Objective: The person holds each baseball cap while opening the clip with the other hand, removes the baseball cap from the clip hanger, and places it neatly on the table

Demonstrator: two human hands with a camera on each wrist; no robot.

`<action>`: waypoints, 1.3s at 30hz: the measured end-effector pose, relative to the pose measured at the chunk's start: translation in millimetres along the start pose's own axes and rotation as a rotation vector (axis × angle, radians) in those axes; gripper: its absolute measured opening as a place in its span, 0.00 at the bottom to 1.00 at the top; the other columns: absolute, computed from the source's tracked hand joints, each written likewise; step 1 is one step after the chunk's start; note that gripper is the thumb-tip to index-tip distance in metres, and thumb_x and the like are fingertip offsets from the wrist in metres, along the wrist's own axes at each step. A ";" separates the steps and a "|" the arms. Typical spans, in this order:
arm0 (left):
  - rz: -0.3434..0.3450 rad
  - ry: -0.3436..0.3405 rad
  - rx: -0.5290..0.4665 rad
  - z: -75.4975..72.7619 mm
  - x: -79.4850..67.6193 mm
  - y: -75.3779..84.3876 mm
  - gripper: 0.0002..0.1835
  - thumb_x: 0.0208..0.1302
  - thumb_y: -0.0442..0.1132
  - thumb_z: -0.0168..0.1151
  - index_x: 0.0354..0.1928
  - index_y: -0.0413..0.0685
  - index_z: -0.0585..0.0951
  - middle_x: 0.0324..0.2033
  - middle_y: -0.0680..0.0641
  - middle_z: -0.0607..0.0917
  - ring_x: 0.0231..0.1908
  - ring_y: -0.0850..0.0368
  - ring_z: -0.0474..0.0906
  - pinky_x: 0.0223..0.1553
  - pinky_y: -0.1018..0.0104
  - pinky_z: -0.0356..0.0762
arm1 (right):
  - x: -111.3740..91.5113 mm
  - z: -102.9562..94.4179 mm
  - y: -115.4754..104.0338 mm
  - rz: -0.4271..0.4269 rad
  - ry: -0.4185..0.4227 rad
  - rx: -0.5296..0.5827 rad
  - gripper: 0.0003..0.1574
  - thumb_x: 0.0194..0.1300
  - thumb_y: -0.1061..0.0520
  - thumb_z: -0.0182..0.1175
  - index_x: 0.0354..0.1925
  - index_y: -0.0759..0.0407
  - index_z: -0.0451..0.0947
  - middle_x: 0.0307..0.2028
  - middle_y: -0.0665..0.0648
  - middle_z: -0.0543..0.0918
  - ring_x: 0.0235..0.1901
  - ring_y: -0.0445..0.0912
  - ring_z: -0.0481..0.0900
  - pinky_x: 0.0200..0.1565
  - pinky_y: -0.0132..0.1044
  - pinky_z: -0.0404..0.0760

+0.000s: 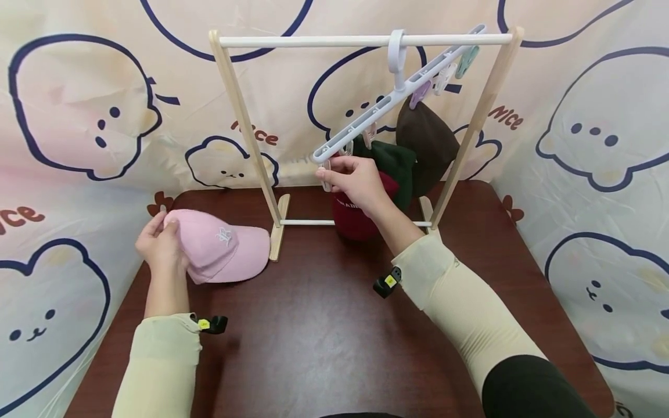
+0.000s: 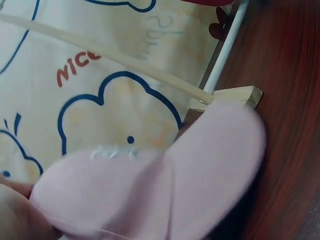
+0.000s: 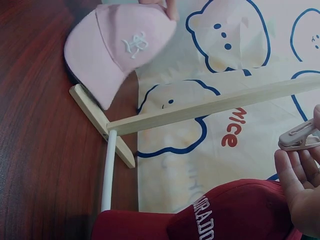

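My left hand (image 1: 163,247) pinches a pink baseball cap (image 1: 206,247) by its back edge, brim pointing right, over the left side of the table. In the left wrist view the cap's brim (image 2: 220,160) looks blurred. My right hand (image 1: 363,183) holds a pale clothespin (image 1: 326,176) at the low near end of a light-grey clip hanger (image 1: 360,123); the right wrist view shows that clothespin (image 3: 299,136) between thumb and fingers. Beside this hand hang a red cap (image 1: 351,217), a dark green cap (image 1: 397,159) and a dark brown cap (image 1: 425,139).
The tilted hanger hooks over the white top bar (image 1: 313,42) of a wooden rack on the dark brown table (image 1: 292,342). Purple (image 1: 420,94), white (image 1: 445,78) and green (image 1: 467,62) clothespins hang near its high end. A cartoon-printed cloth (image 1: 78,203) surrounds the table.
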State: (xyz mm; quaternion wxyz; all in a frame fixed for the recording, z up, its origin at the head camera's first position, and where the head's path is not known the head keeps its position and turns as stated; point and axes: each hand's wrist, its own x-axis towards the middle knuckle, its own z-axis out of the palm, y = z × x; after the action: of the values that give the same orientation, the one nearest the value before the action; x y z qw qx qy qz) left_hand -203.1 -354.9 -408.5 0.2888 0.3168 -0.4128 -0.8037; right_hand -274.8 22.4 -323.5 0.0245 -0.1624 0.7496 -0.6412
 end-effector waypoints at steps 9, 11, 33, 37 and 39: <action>0.018 0.126 -0.274 -20.2 24.6 -13.6 0.34 0.56 0.14 0.42 0.63 0.43 0.75 0.64 0.50 0.69 0.60 0.61 0.67 0.55 0.71 0.71 | 0.9 0.1 0.8 -0.012 0.005 -0.001 0.23 0.57 0.47 0.72 0.48 0.57 0.85 0.40 0.56 0.86 0.37 0.49 0.86 0.44 0.37 0.85; -0.004 0.136 -0.239 -23.9 28.4 -17.1 0.38 0.56 0.13 0.44 0.67 0.47 0.71 0.66 0.53 0.66 0.61 0.63 0.63 0.56 0.70 0.69 | 0.8 0.0 0.5 -0.015 0.004 -0.003 0.23 0.58 0.47 0.72 0.49 0.57 0.85 0.40 0.56 0.86 0.37 0.49 0.86 0.44 0.37 0.85; -0.224 0.089 0.039 -38.4 33.8 -38.4 0.13 0.52 0.17 0.65 0.35 0.39 0.78 0.44 0.47 0.70 0.27 0.53 0.81 0.32 0.61 0.86 | -0.1 -0.6 -0.1 -0.013 0.002 -0.020 0.23 0.57 0.47 0.72 0.48 0.58 0.85 0.39 0.56 0.86 0.36 0.49 0.86 0.45 0.37 0.85; -0.189 0.144 -0.062 -38.9 40.0 -40.2 0.13 0.52 0.16 0.64 0.34 0.38 0.76 0.45 0.48 0.71 0.25 0.53 0.80 0.31 0.59 0.86 | -0.7 0.1 1.3 -0.018 0.001 -0.024 0.22 0.57 0.48 0.72 0.47 0.57 0.85 0.37 0.57 0.86 0.34 0.49 0.85 0.45 0.38 0.85; -0.170 0.170 -0.109 -38.2 43.4 -40.5 0.14 0.51 0.16 0.64 0.35 0.38 0.75 0.47 0.49 0.71 0.27 0.53 0.78 0.32 0.59 0.86 | -0.9 0.2 1.5 -0.024 0.000 -0.026 0.22 0.57 0.48 0.72 0.47 0.57 0.85 0.37 0.57 0.86 0.34 0.50 0.85 0.44 0.38 0.85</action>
State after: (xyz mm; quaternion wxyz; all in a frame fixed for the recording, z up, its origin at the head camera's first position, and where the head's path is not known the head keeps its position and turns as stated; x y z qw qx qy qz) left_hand -210.2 -384.7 -472.1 0.2703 0.4014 -0.3142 -0.8168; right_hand -274.2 22.6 -325.2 0.0148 -0.1717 0.7558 -0.6317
